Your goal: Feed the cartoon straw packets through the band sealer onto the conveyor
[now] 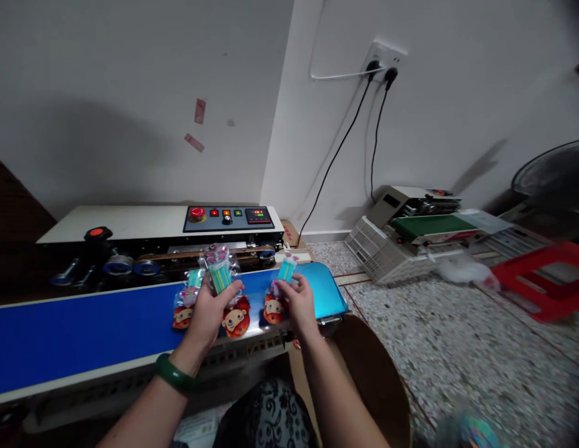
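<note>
My left hand (208,311), below a green bangle, is closed on a clear plastic packet (221,277) with teal-and-yellow striped pieces inside. A red-haired cartoon face (236,318) shows below its thumb. Between thumb and fingers, my right hand (299,302) grips another such packet (286,269), whose cartoon face (273,308) hangs over the belt. A third packet (182,317) lies on the blue conveyor belt (93,330), just left of my left hand and partly hidden by it. What the striped pieces are, I cannot make out.
Behind the belt runs a band sealing machine (121,223) with a control panel (228,218) and exposed wheels. A brown round container (373,373) stands below the belt's right end. Farther right, a smaller green-belt machine (427,225) rests on a white crate (380,255).
</note>
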Demonstrator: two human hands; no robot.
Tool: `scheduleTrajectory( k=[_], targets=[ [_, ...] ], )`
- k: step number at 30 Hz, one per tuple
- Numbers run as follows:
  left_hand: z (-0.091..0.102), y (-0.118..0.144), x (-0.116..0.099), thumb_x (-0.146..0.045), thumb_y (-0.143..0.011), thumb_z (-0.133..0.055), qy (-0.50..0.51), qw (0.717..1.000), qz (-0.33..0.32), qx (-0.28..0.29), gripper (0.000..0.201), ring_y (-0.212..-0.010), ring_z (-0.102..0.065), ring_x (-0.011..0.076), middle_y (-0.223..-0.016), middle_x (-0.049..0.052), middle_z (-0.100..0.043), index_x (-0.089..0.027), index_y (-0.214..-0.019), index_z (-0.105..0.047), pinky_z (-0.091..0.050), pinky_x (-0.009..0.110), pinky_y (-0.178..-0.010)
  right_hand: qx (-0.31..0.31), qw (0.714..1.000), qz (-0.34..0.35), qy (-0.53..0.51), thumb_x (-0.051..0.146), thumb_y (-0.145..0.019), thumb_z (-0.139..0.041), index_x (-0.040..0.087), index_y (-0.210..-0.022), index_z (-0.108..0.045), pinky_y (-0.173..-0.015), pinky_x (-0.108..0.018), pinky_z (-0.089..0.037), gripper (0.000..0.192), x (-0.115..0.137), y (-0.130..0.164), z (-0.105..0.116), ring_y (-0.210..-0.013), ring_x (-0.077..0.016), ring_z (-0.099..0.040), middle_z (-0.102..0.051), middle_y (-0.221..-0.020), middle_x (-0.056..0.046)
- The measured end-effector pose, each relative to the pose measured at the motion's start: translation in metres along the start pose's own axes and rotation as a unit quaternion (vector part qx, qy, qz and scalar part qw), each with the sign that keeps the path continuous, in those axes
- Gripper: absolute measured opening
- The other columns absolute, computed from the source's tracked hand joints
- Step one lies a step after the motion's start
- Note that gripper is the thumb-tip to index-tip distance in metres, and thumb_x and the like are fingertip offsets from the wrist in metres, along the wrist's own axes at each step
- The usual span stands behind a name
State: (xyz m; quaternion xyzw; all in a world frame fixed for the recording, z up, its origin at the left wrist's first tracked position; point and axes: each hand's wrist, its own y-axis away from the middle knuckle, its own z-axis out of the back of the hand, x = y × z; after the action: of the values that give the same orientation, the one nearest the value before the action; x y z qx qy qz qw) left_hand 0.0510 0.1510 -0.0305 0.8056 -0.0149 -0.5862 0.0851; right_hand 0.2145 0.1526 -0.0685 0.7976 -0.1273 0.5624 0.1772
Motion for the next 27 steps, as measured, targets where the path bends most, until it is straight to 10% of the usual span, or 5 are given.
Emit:
scheduleTrajectory(
  k=[5,11,14,19,27],
  targets=[
    [0.002,0.003,-0.009,-0.031,-0.057,-0.074,0.039,0.997,0.062,0.026,0.035,-0.060,-0.063,0.0176,-0.073,0.003,-0.066,-0.013,-0.083,-0.060,-0.050,0.027,-0.055,0.017,0.991,-0.100,0.085,0.021,-0.053,-0.068,0.017,-0.071,-0.054,-0.043,-0.023,-0.042,0.022,0.019,-0.039,0.022,-0.041,-0.0114,-0.053,-0.059,-0.050,0.003],
    [0.002,0.000,-0.005,-0.023,-0.054,-0.077,0.095,0.993,0.073,0.021,0.034,-0.063,-0.062,0.0134,-0.072,0.002,-0.067,-0.012,-0.083,-0.065,-0.049,0.023,-0.062,0.085,0.982,-0.109,0.125,0.021,-0.048,-0.072,0.014,-0.059,-0.056,-0.042,-0.022,-0.040,0.021,0.012,-0.054,-0.001,-0.039,-0.0097,-0.050,-0.056,-0.045,0.003],
    [0.003,-0.001,-0.004,-0.022,-0.056,-0.075,0.101,0.992,0.065,0.035,0.040,-0.069,-0.063,0.0159,-0.080,0.004,-0.069,-0.014,-0.093,-0.063,-0.049,0.027,-0.068,0.085,0.989,-0.046,0.114,0.030,-0.056,-0.071,0.015,-0.072,-0.059,-0.048,-0.020,-0.043,0.025,0.012,-0.038,-0.016,-0.048,-0.0086,-0.054,-0.060,-0.055,0.003],
    [0.002,-0.001,-0.001,-0.023,-0.058,-0.074,0.066,0.995,0.034,0.064,0.041,-0.071,-0.064,0.0183,-0.084,0.005,-0.069,-0.016,-0.096,-0.061,-0.050,0.029,-0.065,0.260,0.964,-0.029,0.055,0.036,-0.063,-0.067,0.020,-0.090,-0.063,-0.067,-0.027,-0.049,0.031,0.016,0.010,-0.036,-0.080,-0.0155,-0.061,-0.066,-0.085,-0.002],
    [0.001,0.005,0.001,-0.023,-0.059,-0.073,0.049,0.990,0.062,0.119,0.033,-0.074,-0.064,0.0210,-0.081,0.007,-0.070,-0.012,-0.090,-0.063,-0.049,0.032,-0.072,0.219,0.975,0.001,0.025,0.030,-0.062,-0.069,0.021,-0.086,-0.065,-0.076,-0.028,-0.046,0.026,0.011,0.024,-0.039,-0.082,-0.0163,-0.060,-0.067,-0.086,0.000]
  ],
)
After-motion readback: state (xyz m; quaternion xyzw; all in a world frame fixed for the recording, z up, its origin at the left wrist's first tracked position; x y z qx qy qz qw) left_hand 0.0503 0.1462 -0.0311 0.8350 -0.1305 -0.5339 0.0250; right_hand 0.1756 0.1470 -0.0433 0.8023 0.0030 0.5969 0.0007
